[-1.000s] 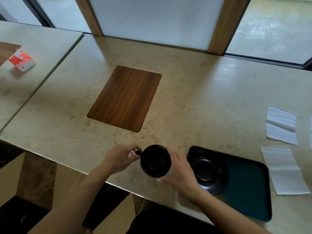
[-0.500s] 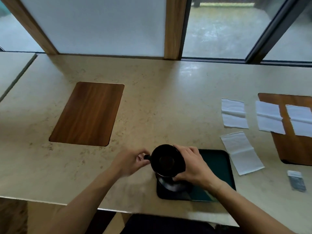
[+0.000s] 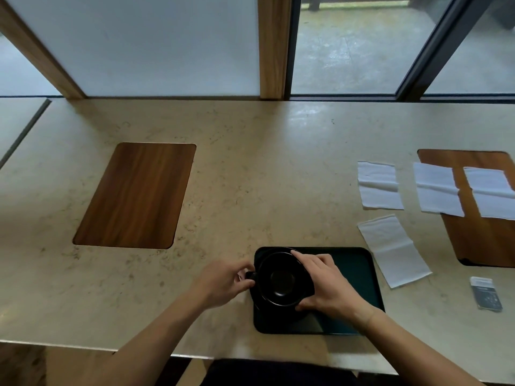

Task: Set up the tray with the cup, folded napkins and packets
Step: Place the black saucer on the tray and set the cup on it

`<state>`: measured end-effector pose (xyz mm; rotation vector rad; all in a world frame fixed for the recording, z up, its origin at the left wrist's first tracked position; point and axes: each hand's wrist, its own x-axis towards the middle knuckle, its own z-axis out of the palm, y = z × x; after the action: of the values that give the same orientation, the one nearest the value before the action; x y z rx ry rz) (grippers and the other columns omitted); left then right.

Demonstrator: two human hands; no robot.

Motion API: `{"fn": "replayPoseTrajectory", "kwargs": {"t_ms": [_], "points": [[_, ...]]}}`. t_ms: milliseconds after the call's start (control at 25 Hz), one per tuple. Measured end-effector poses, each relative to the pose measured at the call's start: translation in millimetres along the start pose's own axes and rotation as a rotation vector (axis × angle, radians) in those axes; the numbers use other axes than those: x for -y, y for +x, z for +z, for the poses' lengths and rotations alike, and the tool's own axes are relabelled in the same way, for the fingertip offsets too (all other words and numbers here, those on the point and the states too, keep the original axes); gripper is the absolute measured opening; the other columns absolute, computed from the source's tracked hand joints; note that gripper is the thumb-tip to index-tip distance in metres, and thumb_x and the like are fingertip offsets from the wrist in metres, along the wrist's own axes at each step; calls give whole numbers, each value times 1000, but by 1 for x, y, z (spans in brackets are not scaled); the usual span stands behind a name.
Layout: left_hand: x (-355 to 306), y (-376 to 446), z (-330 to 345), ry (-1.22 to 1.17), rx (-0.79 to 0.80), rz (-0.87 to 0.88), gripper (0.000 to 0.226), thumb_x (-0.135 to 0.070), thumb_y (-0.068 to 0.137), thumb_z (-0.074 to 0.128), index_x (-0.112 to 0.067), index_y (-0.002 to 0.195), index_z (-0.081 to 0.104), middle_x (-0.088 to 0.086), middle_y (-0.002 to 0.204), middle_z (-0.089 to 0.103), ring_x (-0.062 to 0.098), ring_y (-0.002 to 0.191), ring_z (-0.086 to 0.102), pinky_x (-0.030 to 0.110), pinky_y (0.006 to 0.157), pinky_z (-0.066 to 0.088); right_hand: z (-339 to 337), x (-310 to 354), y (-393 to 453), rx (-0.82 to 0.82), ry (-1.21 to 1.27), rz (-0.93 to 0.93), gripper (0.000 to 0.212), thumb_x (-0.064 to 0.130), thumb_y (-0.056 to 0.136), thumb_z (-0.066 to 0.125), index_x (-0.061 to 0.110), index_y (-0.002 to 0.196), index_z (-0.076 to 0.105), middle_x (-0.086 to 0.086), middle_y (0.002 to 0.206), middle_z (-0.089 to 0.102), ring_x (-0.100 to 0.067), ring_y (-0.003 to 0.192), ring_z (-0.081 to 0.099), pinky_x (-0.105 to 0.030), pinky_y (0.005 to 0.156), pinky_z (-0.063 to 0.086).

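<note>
A black cup [image 3: 280,280] sits over the left end of the dark green tray [image 3: 358,270], on top of a black saucer that it mostly hides. My left hand [image 3: 223,282] pinches the cup's handle on its left side. My right hand [image 3: 324,285] wraps the cup's right side. Several white napkins lie to the right: one [image 3: 394,249] beside the tray, one [image 3: 379,189] farther back, two more [image 3: 437,190] [image 3: 490,192] on a wooden inlay. A small grey packet [image 3: 486,293] lies at the far right.
A wooden inlay [image 3: 133,196] is set into the beige tabletop [image 3: 264,176] at the left, a second one [image 3: 485,240] at the right. The table's front edge runs just below my forearms. Windows and wooden posts stand behind the table.
The cup has moved right from the bare tabletop onto the saucer at the tray's left end, both hands still on it. The view has swung right, showing more napkins and the packet.
</note>
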<state>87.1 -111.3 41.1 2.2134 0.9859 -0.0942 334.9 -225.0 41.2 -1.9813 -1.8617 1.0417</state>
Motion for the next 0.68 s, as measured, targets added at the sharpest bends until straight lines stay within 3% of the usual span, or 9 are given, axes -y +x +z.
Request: {"fn": "replayPoseTrajectory", "kwargs": {"t_ms": [520, 680], "points": [[4, 7, 7, 143, -30, 119, 27, -40, 92, 60, -30, 117, 58, -9, 98, 69, 6, 80, 62, 30, 71, 54, 0, -8, -4, 18, -17, 22, 112, 48, 63, 78, 50, 145, 2, 24, 144, 35, -7, 128, 17, -39, 102, 34], [9, 12, 5, 151, 37, 135, 39, -53, 87, 61, -34, 120, 53, -12, 102, 67, 5, 80, 60, 32, 72, 54, 0, -10, -6, 18, -29, 34, 114, 54, 59, 75, 53, 144, -1, 25, 143, 35, -4, 126, 17, -37, 101, 34]]}}
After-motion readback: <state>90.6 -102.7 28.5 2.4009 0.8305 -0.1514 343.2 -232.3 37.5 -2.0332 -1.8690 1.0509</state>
